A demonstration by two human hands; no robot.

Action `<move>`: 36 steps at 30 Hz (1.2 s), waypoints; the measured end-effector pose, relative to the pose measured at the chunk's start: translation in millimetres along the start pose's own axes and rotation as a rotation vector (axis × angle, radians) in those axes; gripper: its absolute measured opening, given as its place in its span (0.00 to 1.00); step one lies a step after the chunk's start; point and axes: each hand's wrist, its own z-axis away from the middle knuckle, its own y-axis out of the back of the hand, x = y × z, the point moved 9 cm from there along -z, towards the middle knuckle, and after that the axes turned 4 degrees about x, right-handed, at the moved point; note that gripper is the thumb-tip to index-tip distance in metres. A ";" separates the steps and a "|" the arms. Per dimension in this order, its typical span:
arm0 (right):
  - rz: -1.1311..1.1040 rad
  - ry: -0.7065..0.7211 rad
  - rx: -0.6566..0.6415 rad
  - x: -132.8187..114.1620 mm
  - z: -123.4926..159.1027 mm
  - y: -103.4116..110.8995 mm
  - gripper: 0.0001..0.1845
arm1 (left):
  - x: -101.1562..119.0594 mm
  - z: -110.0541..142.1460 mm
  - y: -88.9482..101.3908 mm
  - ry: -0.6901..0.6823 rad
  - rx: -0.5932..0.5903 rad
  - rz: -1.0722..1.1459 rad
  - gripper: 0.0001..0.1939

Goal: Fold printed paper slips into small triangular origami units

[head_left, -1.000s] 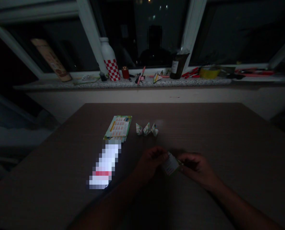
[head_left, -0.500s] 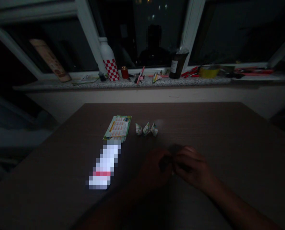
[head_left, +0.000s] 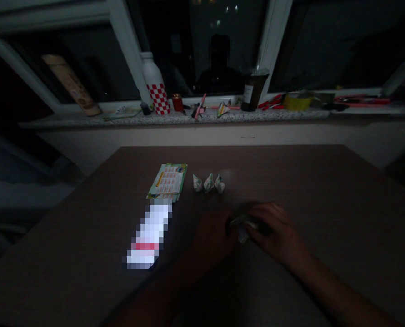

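Between my two hands, low over the table, is a small piece of folded paper point(head_left: 242, 232), pale and partly covered by fingers. My left hand point(head_left: 216, 236) lies in deep shadow, its fingers closed on the left side of the paper. From the right, my right hand point(head_left: 277, 227) pinches the same paper between thumb and fingers. Just beyond the hands stand 3 small folded paper pieces point(head_left: 208, 183) in a row, pointed at the top. The light is dim, so the exact folds in the held paper do not show.
Left of the hands lie a stack of printed paper sheets point(head_left: 168, 181) and a bright phone point(head_left: 149, 234) with a pixelated screen on the brown table point(head_left: 291, 172). Along the windowsill stand a checkered bottle point(head_left: 157, 88), a dark cup point(head_left: 252, 93) and a yellow roll point(head_left: 297, 102).
My fingers have shifted around the paper, and more of its pale surface now shows between them. My right hand has opened up slightly away from the left. The things on the table stay put.
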 end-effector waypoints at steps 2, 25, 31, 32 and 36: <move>0.003 -0.020 -0.029 1.9 1.0 -3.3 0.14 | 0.4 0.6 0.4 -0.001 0.005 0.014 0.08; -0.147 -0.264 -0.211 31.5 13.8 -29.0 0.15 | 4.7 6.0 -1.8 -0.071 -0.351 0.082 0.23; -0.206 -0.262 -0.202 33.1 12.2 -32.9 0.15 | 7.5 3.3 3.2 -0.255 -0.394 -0.138 0.19; -0.212 -0.260 -0.201 32.8 12.2 -33.7 0.15 | 7.0 1.9 6.2 -0.255 -0.381 -0.183 0.18; -0.227 -0.247 -0.170 30.9 12.7 -35.5 0.17 | 8.2 -1.6 17.0 -0.253 -0.318 -0.299 0.12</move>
